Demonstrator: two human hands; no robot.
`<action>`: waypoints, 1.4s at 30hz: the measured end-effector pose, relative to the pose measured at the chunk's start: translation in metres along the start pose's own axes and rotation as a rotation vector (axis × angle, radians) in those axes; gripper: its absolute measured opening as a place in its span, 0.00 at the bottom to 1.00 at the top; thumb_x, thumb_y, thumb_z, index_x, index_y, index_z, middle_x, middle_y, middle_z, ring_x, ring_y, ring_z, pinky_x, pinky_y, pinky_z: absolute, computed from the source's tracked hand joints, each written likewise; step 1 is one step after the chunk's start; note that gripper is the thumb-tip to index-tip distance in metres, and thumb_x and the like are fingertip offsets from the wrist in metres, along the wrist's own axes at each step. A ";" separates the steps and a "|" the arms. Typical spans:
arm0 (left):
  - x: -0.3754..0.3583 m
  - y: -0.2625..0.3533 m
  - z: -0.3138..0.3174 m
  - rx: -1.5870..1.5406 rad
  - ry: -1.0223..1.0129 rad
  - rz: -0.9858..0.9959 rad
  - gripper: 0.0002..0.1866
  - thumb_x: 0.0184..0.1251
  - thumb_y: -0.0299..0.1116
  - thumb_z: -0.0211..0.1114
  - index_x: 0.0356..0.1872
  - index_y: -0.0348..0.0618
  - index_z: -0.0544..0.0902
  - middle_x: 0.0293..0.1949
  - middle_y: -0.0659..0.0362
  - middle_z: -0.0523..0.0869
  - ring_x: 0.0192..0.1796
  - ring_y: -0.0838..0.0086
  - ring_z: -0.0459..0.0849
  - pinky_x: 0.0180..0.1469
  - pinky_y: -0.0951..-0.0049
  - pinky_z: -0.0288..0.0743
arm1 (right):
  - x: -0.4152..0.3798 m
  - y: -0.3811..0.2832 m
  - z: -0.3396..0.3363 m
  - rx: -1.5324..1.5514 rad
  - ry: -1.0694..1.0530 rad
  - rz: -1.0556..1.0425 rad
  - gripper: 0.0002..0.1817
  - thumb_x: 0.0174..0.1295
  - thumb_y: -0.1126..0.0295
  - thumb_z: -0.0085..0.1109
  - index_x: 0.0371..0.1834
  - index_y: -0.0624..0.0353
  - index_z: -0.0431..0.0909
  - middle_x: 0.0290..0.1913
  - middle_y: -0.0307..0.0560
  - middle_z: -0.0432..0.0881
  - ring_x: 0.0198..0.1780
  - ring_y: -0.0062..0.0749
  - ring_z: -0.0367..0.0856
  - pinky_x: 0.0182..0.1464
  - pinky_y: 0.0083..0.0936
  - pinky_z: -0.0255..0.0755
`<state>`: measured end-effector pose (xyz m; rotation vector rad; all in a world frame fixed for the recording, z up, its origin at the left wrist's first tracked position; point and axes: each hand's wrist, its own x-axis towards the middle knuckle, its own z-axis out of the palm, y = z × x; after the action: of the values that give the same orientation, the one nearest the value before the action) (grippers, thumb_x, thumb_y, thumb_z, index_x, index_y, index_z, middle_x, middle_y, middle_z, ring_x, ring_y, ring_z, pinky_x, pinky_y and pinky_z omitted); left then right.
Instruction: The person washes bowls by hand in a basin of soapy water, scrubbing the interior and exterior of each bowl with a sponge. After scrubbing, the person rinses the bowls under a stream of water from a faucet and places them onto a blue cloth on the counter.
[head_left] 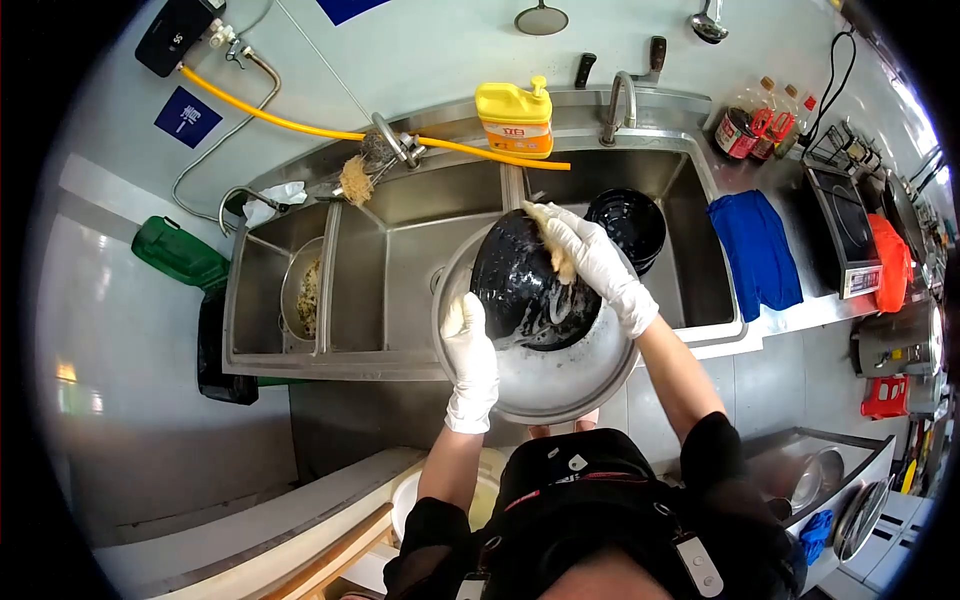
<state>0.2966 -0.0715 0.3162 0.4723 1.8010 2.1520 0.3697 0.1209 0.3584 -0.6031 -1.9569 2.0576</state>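
Observation:
A large black bowl (pixel 510 275), wet with streaks of suds, is tilted over a round metal basin (pixel 550 385) of foamy water. My left hand (pixel 470 355), in a white glove, is closed on the bowl's left edge; some of its fingers are hidden. In my gloved right hand (pixel 590 255) is a tan loofah scrubber (pixel 562 262), pressed against the bowl's upper right side. Just beyond that hand, a stack of black bowls (pixel 628 225) stands in the right sink compartment (pixel 690 275).
A yellow detergent jug (pixel 515 120) stands behind the sinks, beside a yellow hose (pixel 490 153). The left compartment holds a strainer with food scraps (pixel 305 295). A blue cloth (pixel 755 250), sauce bottles (pixel 745 125) and an induction cooker (pixel 845 220) occupy the right counter.

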 end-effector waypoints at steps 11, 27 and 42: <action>0.019 0.027 -0.016 -0.425 -0.163 -0.225 0.17 0.74 0.40 0.53 0.47 0.35 0.80 0.47 0.55 0.84 0.47 0.70 0.82 0.54 0.68 0.75 | -0.002 -0.015 -0.019 -0.401 -0.117 -0.552 0.24 0.66 0.61 0.48 0.65 0.55 0.70 0.72 0.50 0.61 0.73 0.41 0.57 0.73 0.37 0.46; 0.014 0.023 0.031 -0.688 -0.161 -0.320 0.20 0.76 0.36 0.48 0.62 0.37 0.69 0.61 0.52 0.75 0.64 0.67 0.72 0.67 0.66 0.65 | -0.035 0.000 0.066 -1.203 0.332 -0.668 0.31 0.54 0.62 0.60 0.64 0.48 0.69 0.69 0.53 0.62 0.70 0.54 0.58 0.69 0.57 0.49; 0.042 0.021 -0.007 -0.572 0.177 -0.172 0.11 0.71 0.35 0.59 0.42 0.36 0.81 0.41 0.60 0.84 0.42 0.75 0.80 0.51 0.73 0.75 | -0.034 0.002 0.015 -1.084 0.250 -0.842 0.15 0.49 0.82 0.57 0.43 0.64 0.77 0.49 0.51 0.75 0.47 0.47 0.73 0.49 0.37 0.70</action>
<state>0.2552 -0.0629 0.3379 -0.0091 1.1550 2.4941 0.3927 0.0920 0.3612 -0.1011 -2.4241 0.3527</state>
